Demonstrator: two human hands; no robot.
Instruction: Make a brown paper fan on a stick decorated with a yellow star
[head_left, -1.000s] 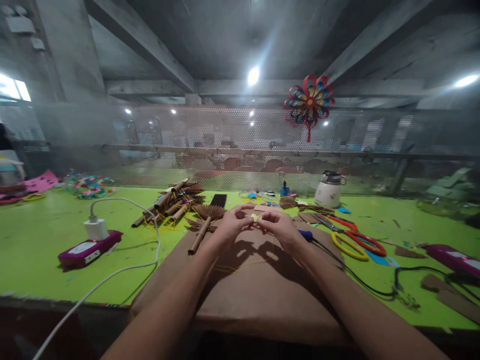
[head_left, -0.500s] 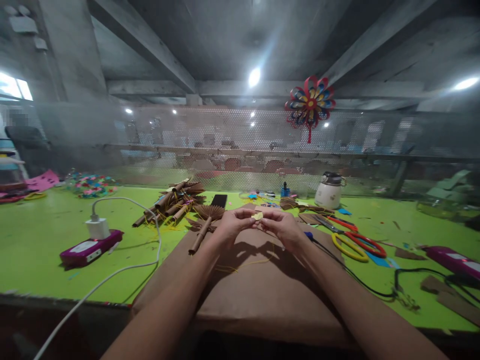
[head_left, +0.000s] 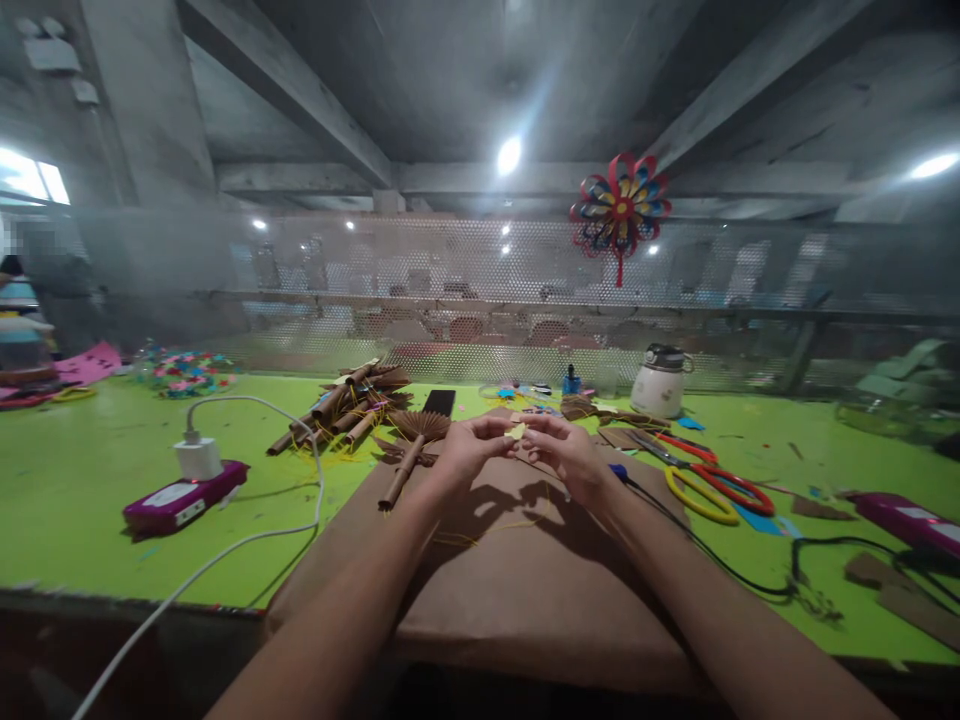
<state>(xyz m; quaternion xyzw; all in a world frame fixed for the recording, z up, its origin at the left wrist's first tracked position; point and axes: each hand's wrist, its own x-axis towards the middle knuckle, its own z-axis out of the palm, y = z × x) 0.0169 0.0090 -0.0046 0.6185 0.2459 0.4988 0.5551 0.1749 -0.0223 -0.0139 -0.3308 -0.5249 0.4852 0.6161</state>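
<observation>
My left hand (head_left: 466, 449) and my right hand (head_left: 564, 448) meet above a sheet of brown paper (head_left: 502, 560) on the green table (head_left: 90, 490). Both pinch a small yellow piece (head_left: 516, 431) between their fingertips. Thin yellow thread (head_left: 487, 530) trails from it onto the paper. A brown pleated paper fan on a rolled handle (head_left: 409, 445) lies just left of my left hand.
A pile of several similar brown fans (head_left: 349, 400) and a black phone (head_left: 439, 402) lie behind. Red and yellow scissors (head_left: 705, 482), a black cable (head_left: 712, 560) and a white jug (head_left: 660, 380) are at right. A purple power bank with white charger (head_left: 187, 490) sits left. Mesh fence (head_left: 480, 290) closes the back.
Both hands have stayed together and shifted the small yellow piece slightly between their fingertips; the right hand's fingers have spread a little.
</observation>
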